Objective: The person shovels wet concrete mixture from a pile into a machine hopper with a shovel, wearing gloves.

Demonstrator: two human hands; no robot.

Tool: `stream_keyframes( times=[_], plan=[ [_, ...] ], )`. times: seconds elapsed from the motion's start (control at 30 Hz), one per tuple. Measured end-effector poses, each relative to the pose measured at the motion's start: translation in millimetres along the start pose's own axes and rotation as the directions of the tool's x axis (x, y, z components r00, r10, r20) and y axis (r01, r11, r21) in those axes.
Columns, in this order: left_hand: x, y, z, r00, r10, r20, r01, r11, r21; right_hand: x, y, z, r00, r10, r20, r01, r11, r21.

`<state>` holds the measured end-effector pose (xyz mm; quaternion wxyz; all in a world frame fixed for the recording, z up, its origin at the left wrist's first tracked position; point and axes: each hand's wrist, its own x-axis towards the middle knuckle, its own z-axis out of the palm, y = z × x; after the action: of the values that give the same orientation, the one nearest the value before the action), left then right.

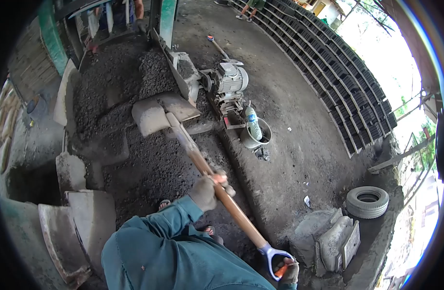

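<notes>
A shovel (234,212) with a wooden shaft slants across the view, its wide metal blade (152,118) over dark, crumbly material (120,82). My left hand (205,192), in a dirty grey work glove, is closed round the middle of the shaft. At the lower right, my right hand (289,271), gloved too, grips the blue D-shaped handle (269,252); part of it is cut by shadow and the handle. Loose dark grit (139,169) covers the ground beneath the shaft.
An electric motor (232,78) stands beside a bucket (257,136) holding a plastic bottle (253,123). Another shovel (219,48) lies behind. Racks of dark blocks (323,67) line the right. A tyre (367,202) lies lower right. Other people stand at the top.
</notes>
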<state>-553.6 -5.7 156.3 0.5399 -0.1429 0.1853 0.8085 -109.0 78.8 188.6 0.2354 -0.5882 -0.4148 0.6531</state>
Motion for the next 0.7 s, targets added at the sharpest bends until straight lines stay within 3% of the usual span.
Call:
stream_keyframes(
  times=[0.13,0.17,0.23,0.27,0.33,0.37,0.4,0.43,0.47,0.5,0.57,0.63,0.67,0.7],
  plan=[
    [30.5,91.5,-7.8,0.997,0.075,0.021,-0.076,0.994,0.079,2.4,-9.6,111.3,0.993,-0.107,0.048,0.103,0.991,0.087],
    [36.9,122.6,-7.1,0.993,0.069,0.096,-0.076,0.994,0.077,1.8,-12.7,144.3,0.993,-0.079,0.086,0.072,0.993,0.09],
    [47.3,175.3,-2.2,0.972,0.233,0.012,-0.229,0.943,0.243,0.9,-18.3,208.6,0.988,-0.073,0.136,0.052,0.988,0.148],
    [57.9,206.3,-10.2,0.978,0.189,0.083,-0.203,0.952,0.229,16.5,-3.7,227.6,0.982,-0.123,0.145,0.106,0.987,0.121],
    [73.5,268.5,-16.4,0.956,0.255,0.148,-0.288,0.913,0.29,8.6,-19.2,291.2,0.956,-0.163,0.244,0.136,0.983,0.126],
    [76.0,295.8,-10.3,0.952,0.263,0.153,-0.296,0.917,0.266,12.1,-18.8,318.6,0.909,-0.269,0.318,0.174,0.939,0.298],
    [86.2,319.7,-13.4,0.915,0.352,0.195,-0.398,0.861,0.315,14.0,-21.5,338.6,0.856,-0.316,0.409,0.15,0.909,0.388],
    [89.7,335.0,-6.8,0.873,0.46,0.161,-0.485,0.786,0.384,9.9,-35.6,360.4,0.837,-0.363,0.409,0.287,0.928,0.236],
    [99.0,343.2,-4.8,0.82,0.572,0.036,-0.543,0.755,0.367,8.9,-54.6,363.7,0.721,-0.501,0.479,0.612,0.785,-0.1],
    [91.8,342.4,9.7,0.807,0.59,-0.024,-0.545,0.76,0.354,6.1,-64.5,368.8,0.696,-0.512,0.504,0.58,0.814,0.025],
    [79.4,320.2,14.8,0.878,0.453,0.154,-0.478,0.817,0.323,8.7,-81.6,337.2,0.724,-0.415,0.55,0.353,0.909,0.222],
    [55.4,261.1,25.3,0.934,0.266,0.237,-0.311,0.933,0.178,17.4,-81.3,266.3,0.81,-0.334,0.483,0.227,0.937,0.267],
    [36.9,224.8,31.3,0.961,0.215,0.172,-0.245,0.952,0.183,23.8,-76.1,229.5,0.846,-0.332,0.418,0.23,0.933,0.275],
    [28.9,194.5,26.1,0.961,0.17,0.217,-0.204,0.969,0.142,32.8,-65.5,188.1,0.88,-0.323,0.348,0.233,0.932,0.278]
  ],
)
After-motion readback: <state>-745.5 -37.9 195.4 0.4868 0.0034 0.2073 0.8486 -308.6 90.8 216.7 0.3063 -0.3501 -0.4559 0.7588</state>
